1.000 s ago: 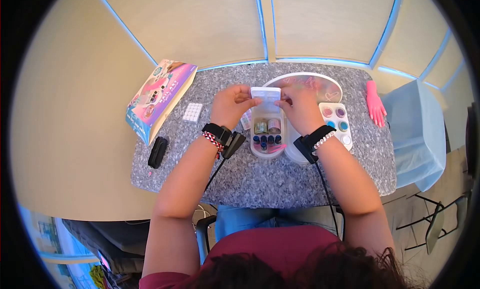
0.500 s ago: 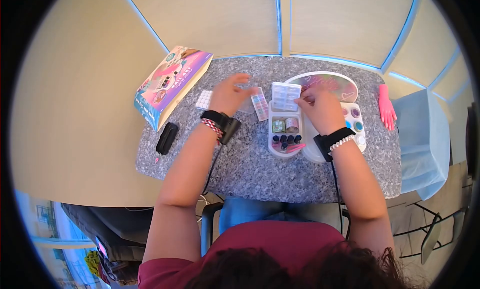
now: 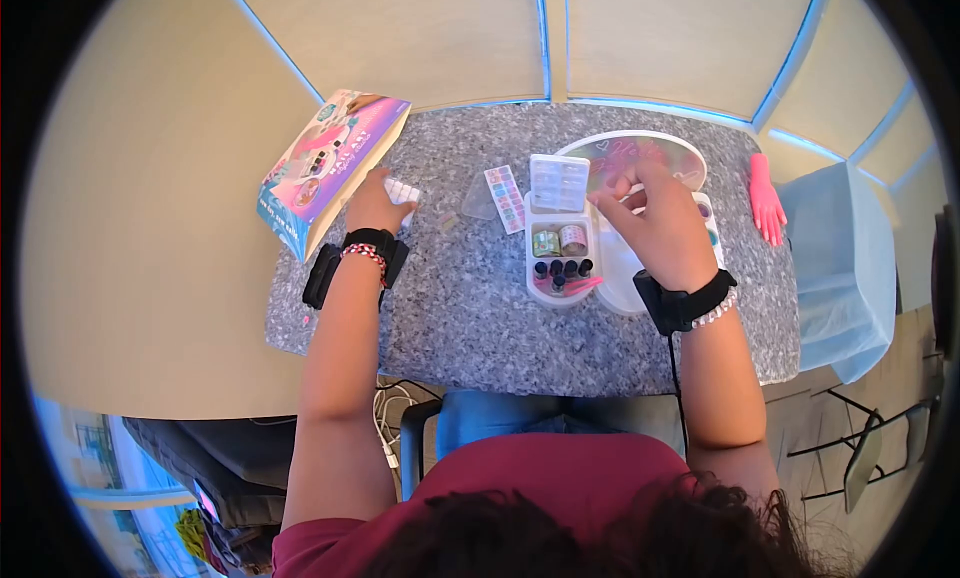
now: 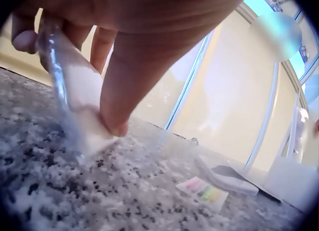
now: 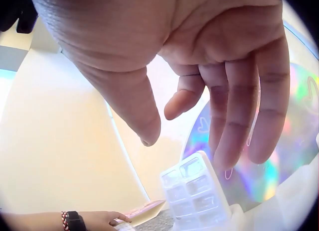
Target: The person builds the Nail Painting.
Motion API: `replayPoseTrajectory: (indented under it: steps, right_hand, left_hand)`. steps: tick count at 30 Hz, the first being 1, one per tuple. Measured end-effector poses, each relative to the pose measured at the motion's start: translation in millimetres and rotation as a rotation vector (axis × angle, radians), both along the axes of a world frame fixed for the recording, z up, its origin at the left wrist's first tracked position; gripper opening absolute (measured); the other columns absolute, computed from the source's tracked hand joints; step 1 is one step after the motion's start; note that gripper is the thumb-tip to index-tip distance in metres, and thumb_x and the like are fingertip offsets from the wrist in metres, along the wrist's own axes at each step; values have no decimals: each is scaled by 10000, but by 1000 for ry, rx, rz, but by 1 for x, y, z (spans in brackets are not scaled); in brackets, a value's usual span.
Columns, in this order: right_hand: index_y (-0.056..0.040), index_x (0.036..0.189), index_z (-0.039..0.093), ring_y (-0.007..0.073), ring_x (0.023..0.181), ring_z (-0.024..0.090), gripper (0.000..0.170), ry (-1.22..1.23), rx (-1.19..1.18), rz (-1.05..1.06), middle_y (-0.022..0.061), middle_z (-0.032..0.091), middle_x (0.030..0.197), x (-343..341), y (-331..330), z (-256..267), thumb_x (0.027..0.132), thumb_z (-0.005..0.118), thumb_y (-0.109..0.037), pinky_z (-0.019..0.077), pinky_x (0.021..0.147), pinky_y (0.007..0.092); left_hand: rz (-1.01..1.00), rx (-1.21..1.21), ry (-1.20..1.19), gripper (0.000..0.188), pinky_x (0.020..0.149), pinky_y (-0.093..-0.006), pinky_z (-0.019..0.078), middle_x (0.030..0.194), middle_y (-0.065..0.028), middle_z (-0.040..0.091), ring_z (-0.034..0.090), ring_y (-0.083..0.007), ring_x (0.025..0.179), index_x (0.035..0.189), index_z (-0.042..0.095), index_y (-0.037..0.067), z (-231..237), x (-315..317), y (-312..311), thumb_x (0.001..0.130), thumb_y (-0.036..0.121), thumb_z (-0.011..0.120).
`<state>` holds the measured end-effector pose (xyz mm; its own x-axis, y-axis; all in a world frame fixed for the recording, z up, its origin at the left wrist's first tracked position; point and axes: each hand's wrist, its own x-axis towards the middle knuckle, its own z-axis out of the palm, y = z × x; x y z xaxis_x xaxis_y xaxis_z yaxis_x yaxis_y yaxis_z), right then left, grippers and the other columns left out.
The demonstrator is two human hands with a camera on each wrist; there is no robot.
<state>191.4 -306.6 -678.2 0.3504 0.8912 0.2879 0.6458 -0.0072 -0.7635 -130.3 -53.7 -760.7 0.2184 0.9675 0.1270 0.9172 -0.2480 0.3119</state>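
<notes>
At the left of the table my left hand (image 3: 372,206) grips a clear-wrapped pack of small white blocks (image 3: 404,198). The left wrist view shows the thumb on one side of the pack (image 4: 82,91) and fingers on the other, its lower end close to the tabletop. My right hand (image 3: 662,228) is raised with nothing in it, fingers loosely bent. Beside it, a white compartment tray (image 3: 560,183) stands tilted up at the back of a white case (image 3: 533,268). In the case are two tape rolls (image 3: 573,240), several dark-capped bottles (image 3: 571,269) and a pink tool (image 3: 583,286).
A sticker sheet (image 3: 505,198) lies left of the case, near a small striped card (image 4: 204,191). A nail art box (image 3: 325,168) leans at the back left. Behind the right hand is an iridescent panel (image 3: 610,150); a pink model hand (image 3: 767,203) lies at the right edge.
Both hands were at the compartment tray. The left hand let go, moved left and took hold of the white pack. The right hand has come away from the tray, which stays tilted up.
</notes>
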Motion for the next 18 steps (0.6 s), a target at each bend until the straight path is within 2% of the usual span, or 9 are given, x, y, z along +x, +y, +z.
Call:
replayPoseTrajectory:
  steps: [2, 5, 6, 7, 9, 10, 12, 14, 18]
  right_hand:
    - [-5, 926, 634, 243, 843, 747, 285, 0, 41, 36, 159, 759, 990, -1, 2, -3, 942, 847, -194, 582, 741, 386]
    - [7, 992, 684, 228, 883, 757, 202, 29, 187, 163, 154, 769, 1076, -4, 7, -2, 946, 831, -125, 603, 787, 356]
    - [5, 1040, 709, 217, 883, 760, 181, 60, 190, 201, 147, 773, 1083, -7, 9, 2, 946, 824, -99, 607, 796, 339]
    - [3, 1088, 734, 207, 883, 762, 181, 91, 194, 240, 141, 777, 1090, -10, 10, 4, 946, 817, -73, 612, 806, 322]
    - [-4, 1118, 749, 199, 874, 762, 200, 143, 169, 253, 134, 776, 1090, -15, 16, 3, 944, 820, -73, 610, 794, 313]
    - [-11, 1148, 763, 191, 865, 762, 224, 192, 146, 268, 128, 775, 1091, -15, 18, 1, 942, 823, -73, 608, 782, 305]
    - [-11, 1122, 760, 179, 858, 760, 206, 255, 92, 284, 114, 775, 1067, -6, 28, -14, 938, 829, -75, 608, 775, 302]
    - [-10, 1095, 757, 167, 852, 759, 191, 318, 36, 301, 100, 775, 1042, -3, 29, -18, 934, 835, -77, 607, 768, 298]
    - [-7, 1013, 747, 154, 865, 761, 143, 202, 172, 175, 62, 770, 961, -7, 25, -18, 921, 839, -67, 603, 781, 300]
  left_hand:
    - [-3, 51, -116, 513, 1053, -480, 557, 1310, -228, 744, 712, -396, 1237, 1383, 637, 87, 9, 3, -13, 927, 211, 836]
    - [-117, 207, -241, 506, 1025, -484, 564, 1275, -221, 750, 720, -418, 1181, 1387, 636, 99, 28, 19, -39, 933, 217, 827]
    - [-130, 189, -309, 435, 935, -438, 596, 1225, -180, 766, 759, -353, 1071, 1358, 648, 90, 45, 33, -61, 966, 195, 807]
    - [-131, 187, -309, 435, 935, -438, 596, 1225, -180, 766, 759, -353, 1071, 1358, 648, 90, 59, 47, -79, 966, 195, 807]
    - [-393, -83, -640, 345, 847, -360, 609, 1153, -143, 784, 772, -226, 997, 1310, 656, 59, 78, 68, -106, 996, 121, 787]
    - [-394, -86, -641, 345, 847, -360, 609, 1153, -143, 784, 772, -226, 997, 1310, 656, 59, 80, 76, -113, 996, 121, 787]
    - [-527, -208, -713, 278, 812, -295, 600, 1072, -101, 784, 747, -125, 992, 1254, 658, 34, 82, 86, -122, 1005, 58, 779]
    - [-541, -238, -710, 269, 821, -297, 603, 1052, -100, 783, 751, -127, 993, 1229, 654, 25, 87, 94, -126, 996, 45, 787]
    - [-665, -313, -776, 243, 853, -305, 612, 1027, -89, 783, 762, -137, 996, 1165, 647, 16, 61, 99, -114, 980, 30, 805]
